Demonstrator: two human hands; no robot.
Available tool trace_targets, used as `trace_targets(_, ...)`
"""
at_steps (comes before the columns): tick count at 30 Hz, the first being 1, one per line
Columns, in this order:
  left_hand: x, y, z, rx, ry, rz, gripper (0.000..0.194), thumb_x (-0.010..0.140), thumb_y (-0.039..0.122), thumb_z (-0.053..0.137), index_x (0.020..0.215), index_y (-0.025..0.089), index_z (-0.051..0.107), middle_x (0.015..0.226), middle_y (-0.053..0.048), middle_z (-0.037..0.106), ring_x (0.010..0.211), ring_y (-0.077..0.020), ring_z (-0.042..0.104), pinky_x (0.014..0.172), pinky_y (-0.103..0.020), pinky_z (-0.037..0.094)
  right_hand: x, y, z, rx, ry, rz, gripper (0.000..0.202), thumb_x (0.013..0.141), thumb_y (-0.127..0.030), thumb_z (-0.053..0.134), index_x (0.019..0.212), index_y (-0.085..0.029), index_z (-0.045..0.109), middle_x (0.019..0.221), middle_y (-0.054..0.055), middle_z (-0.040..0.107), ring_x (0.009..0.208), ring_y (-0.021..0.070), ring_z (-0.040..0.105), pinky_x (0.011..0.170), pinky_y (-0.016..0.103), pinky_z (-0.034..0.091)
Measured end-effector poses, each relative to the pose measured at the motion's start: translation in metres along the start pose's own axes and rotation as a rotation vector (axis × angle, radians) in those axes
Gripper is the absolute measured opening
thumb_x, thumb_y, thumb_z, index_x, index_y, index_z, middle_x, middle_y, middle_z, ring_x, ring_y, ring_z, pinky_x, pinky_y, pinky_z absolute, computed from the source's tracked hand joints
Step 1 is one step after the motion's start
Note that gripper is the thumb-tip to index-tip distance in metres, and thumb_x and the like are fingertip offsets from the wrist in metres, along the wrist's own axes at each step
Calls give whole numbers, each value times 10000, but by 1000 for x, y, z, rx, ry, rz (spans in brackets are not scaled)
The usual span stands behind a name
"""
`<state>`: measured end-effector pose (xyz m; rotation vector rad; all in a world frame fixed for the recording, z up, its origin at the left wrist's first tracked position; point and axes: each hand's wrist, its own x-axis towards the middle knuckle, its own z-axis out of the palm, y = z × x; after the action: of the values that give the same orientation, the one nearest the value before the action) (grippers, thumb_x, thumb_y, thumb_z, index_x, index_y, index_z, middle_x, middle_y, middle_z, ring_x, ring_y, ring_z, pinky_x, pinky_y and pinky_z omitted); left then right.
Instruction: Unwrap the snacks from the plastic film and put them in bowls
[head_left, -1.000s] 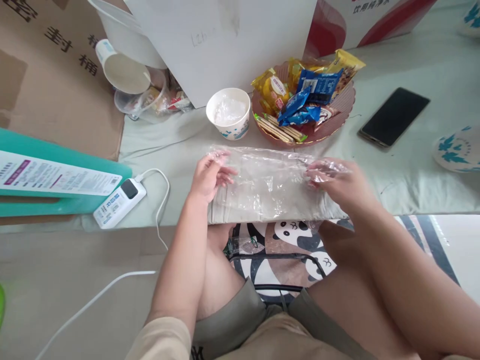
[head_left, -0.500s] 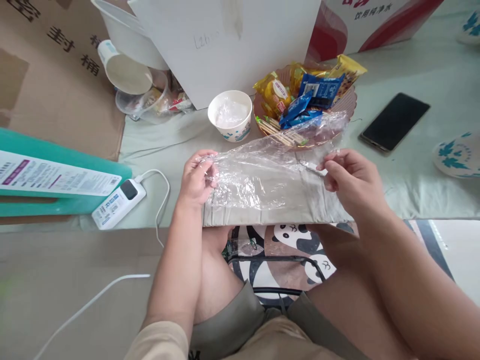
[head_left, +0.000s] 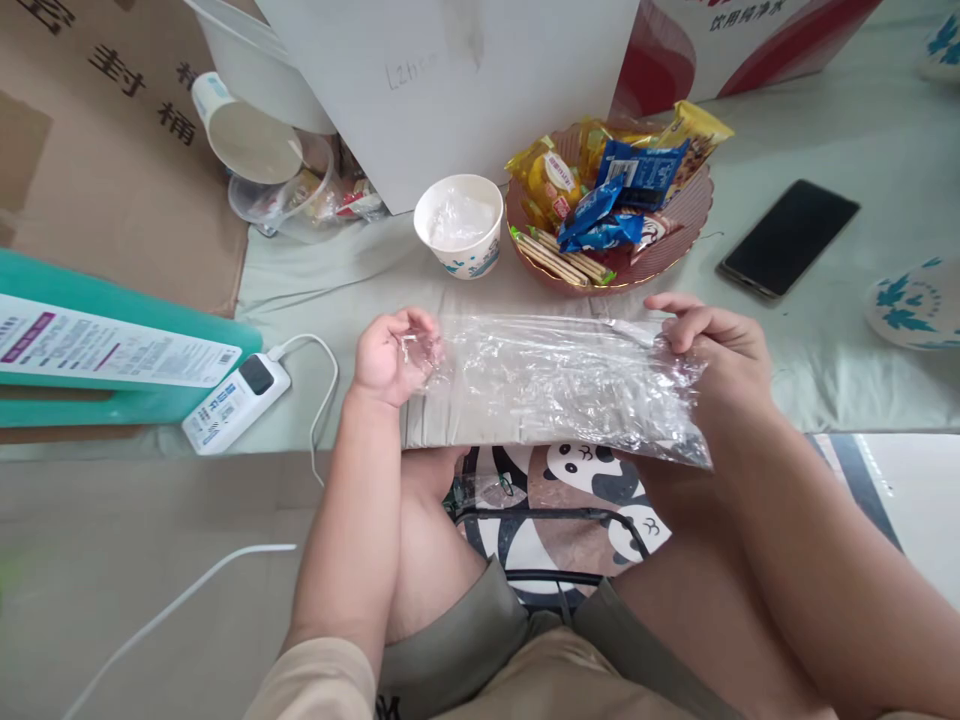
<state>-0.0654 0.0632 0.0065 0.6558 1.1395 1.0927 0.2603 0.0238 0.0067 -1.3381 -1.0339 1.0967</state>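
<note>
A crinkled sheet of clear plastic film (head_left: 555, 375) stretches between my two hands above the table's front edge. My left hand (head_left: 394, 355) has its fingers curled round the film's left end. My right hand (head_left: 716, 350) grips the right end between thumb and fingers, with the index finger extended. Part of the film hangs below the right hand, past the table edge. Just beyond the film stand a paper cup (head_left: 472, 262) with clear plastic inside and a pinkish bowl (head_left: 686, 240) of wrapped snacks.
A black phone (head_left: 791, 240) lies to the right, near a patterned paper cup (head_left: 919, 305). On the left are a white power bank (head_left: 236, 405) with a cable and a green jug (head_left: 127, 340). A white box (head_left: 465, 90) stands behind the bowl.
The film has swung down and towards me, off the bowl's front, and now hangs lower at the right. My right hand has turned, and both hands still hold the film.
</note>
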Motion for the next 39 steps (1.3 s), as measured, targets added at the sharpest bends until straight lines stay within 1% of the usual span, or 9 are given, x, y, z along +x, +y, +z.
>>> trace_targets(6, 3, -4, 5, 179, 6, -66, 256, 563, 217, 794, 715, 172, 593, 727, 12, 585, 671, -149, 669, 515, -220, 537, 4, 6, 1, 52, 7, -6, 172, 663, -265, 617, 495, -231, 599, 719, 68, 684, 732, 227, 638, 642, 355, 470)
trace_targets(14, -7, 4, 1, 233, -54, -100, 515, 503, 68, 737, 995, 188, 642, 944, 2, 621, 488, -15, 521, 302, -106, 159, 2, 2, -23, -406, -223, 76, 333, 711, -355, 799, 1020, -246, 743, 589, -44, 578, 472, 113, 427, 450, 264, 292)
trace_targets(18, -10, 5, 3, 229, -178, -204, 566, 497, 61, 706, 1048, 184, 669, 849, -7, 639, 414, -6, 435, 289, -126, 107, -1, 3, -22, -472, 129, -153, 64, 821, -298, 704, 797, -240, 689, 691, 18, 618, 644, 162, 537, 610, 316, 433)
trace_targets(20, -11, 1, 7, 236, -251, -218, 573, 499, 72, 717, 1059, 188, 682, 862, -25, 666, 400, -12, 431, 280, -141, 98, -3, 6, -11, -381, 135, -210, 75, 844, -305, 678, 798, -246, 671, 780, 32, 656, 747, 185, 594, 723, 348, 491)
trace_targets(25, -14, -13, 19, 298, -561, -249, 483, 599, 157, 794, 1073, 196, 711, 902, -82, 726, 388, -38, 470, 295, -171, 190, -10, 12, 30, -124, -592, 95, 309, 737, -425, 787, 952, -230, 679, 807, 23, 682, 721, 169, 627, 656, 315, 539)
trace_targets(28, -12, -18, 19, 305, -572, -176, 514, 623, 199, 848, 1116, 226, 704, 1153, -118, 715, 619, -137, 687, 408, -190, 418, -13, 11, 43, -210, -872, 265, 181, 781, -367, 742, 821, -205, 672, 645, -5, 645, 569, 129, 567, 518, 260, 452)
trace_targets(33, -7, -28, 19, 103, -186, 24, 592, 659, 411, 872, 1182, 255, 641, 1278, -98, 694, 1141, -243, 705, 843, -297, 607, -16, 10, 43, -58, -622, 222, 249, 813, -430, 718, 818, -206, 608, 766, 18, 721, 578, 124, 640, 573, 271, 541)
trace_targets(36, -12, -41, 33, -27, -321, -102, 712, 637, 605, 863, 1197, 221, 647, 1316, -146, 705, 1230, -289, 685, 965, -366, 590, -16, 10, 44, 45, -499, 126, 316, 824, -496, 718, 840, -214, 576, 822, 20, 721, 609, 128, 673, 616, 291, 585)
trace_targets(39, -17, -53, 50, -23, -486, -282, 735, 604, 527, 933, 1202, 205, 651, 1212, -164, 759, 1085, -294, 755, 911, -393, 607, -16, 11, 47, 81, -414, 68, 342, 840, -531, 702, 866, -226, 549, 784, -7, 697, 621, 131, 689, 608, 280, 582)
